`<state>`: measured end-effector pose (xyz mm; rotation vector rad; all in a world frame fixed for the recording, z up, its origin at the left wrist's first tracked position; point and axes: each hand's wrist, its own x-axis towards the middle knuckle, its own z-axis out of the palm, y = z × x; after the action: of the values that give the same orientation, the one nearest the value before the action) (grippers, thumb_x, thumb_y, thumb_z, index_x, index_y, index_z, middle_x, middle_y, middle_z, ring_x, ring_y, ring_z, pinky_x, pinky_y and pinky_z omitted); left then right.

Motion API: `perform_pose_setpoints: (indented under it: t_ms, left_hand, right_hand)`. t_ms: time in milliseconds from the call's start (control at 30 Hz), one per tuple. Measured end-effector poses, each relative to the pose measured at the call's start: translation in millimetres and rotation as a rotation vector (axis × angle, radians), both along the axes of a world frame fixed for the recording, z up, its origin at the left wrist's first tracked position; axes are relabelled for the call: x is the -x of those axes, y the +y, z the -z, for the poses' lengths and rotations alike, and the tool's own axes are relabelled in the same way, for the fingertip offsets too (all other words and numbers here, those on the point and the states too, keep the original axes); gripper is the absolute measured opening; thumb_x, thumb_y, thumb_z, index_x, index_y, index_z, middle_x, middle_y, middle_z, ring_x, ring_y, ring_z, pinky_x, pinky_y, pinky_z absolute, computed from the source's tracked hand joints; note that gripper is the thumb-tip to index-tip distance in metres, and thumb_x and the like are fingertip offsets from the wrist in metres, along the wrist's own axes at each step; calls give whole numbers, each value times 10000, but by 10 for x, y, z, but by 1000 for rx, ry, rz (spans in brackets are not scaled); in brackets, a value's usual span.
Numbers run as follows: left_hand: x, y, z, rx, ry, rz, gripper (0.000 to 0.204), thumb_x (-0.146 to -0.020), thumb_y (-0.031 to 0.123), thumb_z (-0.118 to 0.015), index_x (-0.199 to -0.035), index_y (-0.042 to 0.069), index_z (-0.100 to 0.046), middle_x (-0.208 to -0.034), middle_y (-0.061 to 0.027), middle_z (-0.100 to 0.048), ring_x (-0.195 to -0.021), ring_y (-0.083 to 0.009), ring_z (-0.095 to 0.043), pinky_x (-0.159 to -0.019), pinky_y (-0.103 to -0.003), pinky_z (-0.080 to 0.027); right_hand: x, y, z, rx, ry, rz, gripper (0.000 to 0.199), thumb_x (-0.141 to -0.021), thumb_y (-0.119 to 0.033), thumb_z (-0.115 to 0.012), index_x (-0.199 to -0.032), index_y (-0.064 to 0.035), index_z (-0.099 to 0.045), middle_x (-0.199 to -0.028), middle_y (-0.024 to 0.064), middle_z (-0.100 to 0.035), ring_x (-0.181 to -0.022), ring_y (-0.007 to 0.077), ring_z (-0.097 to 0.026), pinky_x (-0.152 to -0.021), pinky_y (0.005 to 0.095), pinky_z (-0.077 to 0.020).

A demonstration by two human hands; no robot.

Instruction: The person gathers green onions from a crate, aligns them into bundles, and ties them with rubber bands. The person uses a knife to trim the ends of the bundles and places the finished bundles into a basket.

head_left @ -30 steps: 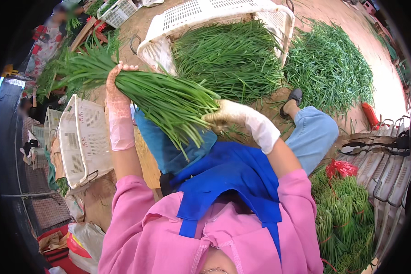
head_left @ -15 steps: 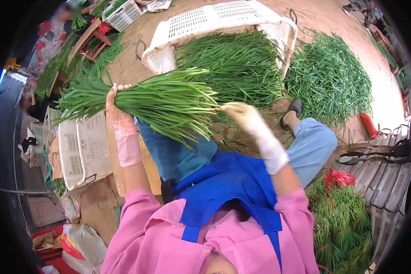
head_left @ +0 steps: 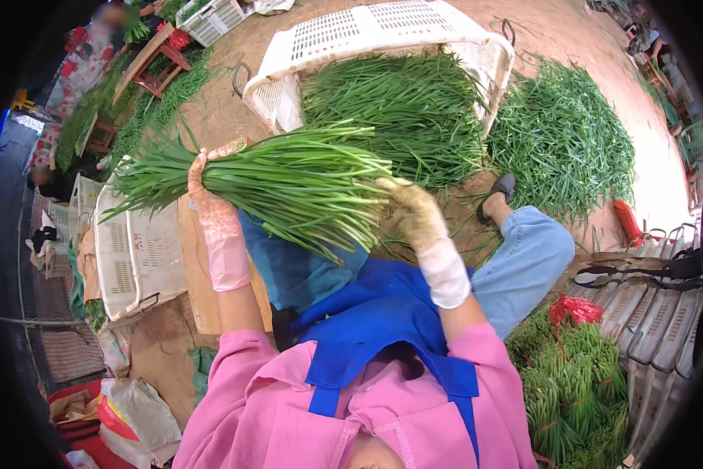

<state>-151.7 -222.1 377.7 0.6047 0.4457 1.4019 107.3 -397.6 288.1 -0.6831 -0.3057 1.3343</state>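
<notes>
A thick bunch of green chives (head_left: 289, 184) lies sideways in front of me, leaf tips to the left and pale cut ends to the right. My left hand (head_left: 208, 187), in a light, stained glove, is wrapped round it near the leafy side. At the cut ends is my right hand (head_left: 416, 213), gloved and dirty yellow at the fingers. Its fingers are bent together against the stem ends; whether a stem is pinched between them is hidden. Under the bunch, a teal cloth (head_left: 300, 266) covers my leg.
Ahead, a tipped white crate (head_left: 375, 31) holds loose chives (head_left: 398, 109); another heap (head_left: 562, 141) lies right of it. Tied bunches (head_left: 574, 383) sit at the lower right beside stacked crates (head_left: 664, 313). At left stand a white crate (head_left: 121, 266) and a wooden board (head_left: 203, 273).
My right hand has moved slightly left and down, closer against the cut ends. The bunch, with my left hand round it, has shifted a little to the right.
</notes>
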Motion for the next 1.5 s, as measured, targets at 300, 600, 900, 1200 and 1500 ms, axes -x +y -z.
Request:
perform_pose_setpoints:
  t_ms: [300,600,900,1200,1500]
  left_hand:
    - [-7,-78,12,-26,2,-68,116,-794,133,-568,-864,42,-554,-754,-80,-588,-803,-235,-559,-805,-366,-454]
    - [-76,-140,43,-246,-5,68,182,-851,170,-499,-962,28,-519,-788,-63,-537,-825,-210,-493,-889,-393,-385]
    - [-225,-278,-8,-273,96,77,179,-856,146,-491,-986,23,-482,-775,-60,-518,-826,-195,-491,-942,-374,-347]
    - [-125,-164,239,-81,-47,80,144,-812,139,-547,-899,26,-534,-738,-63,-559,-772,-209,-522,-884,-380,-392]
    - [-179,-14,251,123,-29,-91,121,-781,138,-569,-775,18,-550,-714,-106,-580,-738,-273,-570,-746,-389,-467]
  right_hand:
    - [-376,-290,-425,129,-889,246,148,-772,-39,-628,-911,11,-617,-895,86,-647,-857,132,-601,-788,240,-480]
    - [116,167,-345,574,-1646,71,257,-773,-332,-625,-785,-77,-647,-779,67,-626,-712,261,-556,-670,384,-417]
    - [192,166,-169,352,293,-151,190,-779,-51,-586,-964,-12,-596,-905,129,-627,-794,250,-618,-695,417,-526]
    - [-117,-224,-158,239,-370,-166,241,-739,-128,-674,-927,16,-637,-789,61,-638,-682,106,-571,-622,242,-461]
    - [-1325,-647,14,505,-1571,839,342,-702,43,-621,-1034,-38,-614,-998,76,-600,-918,165,-551,-773,269,-472]
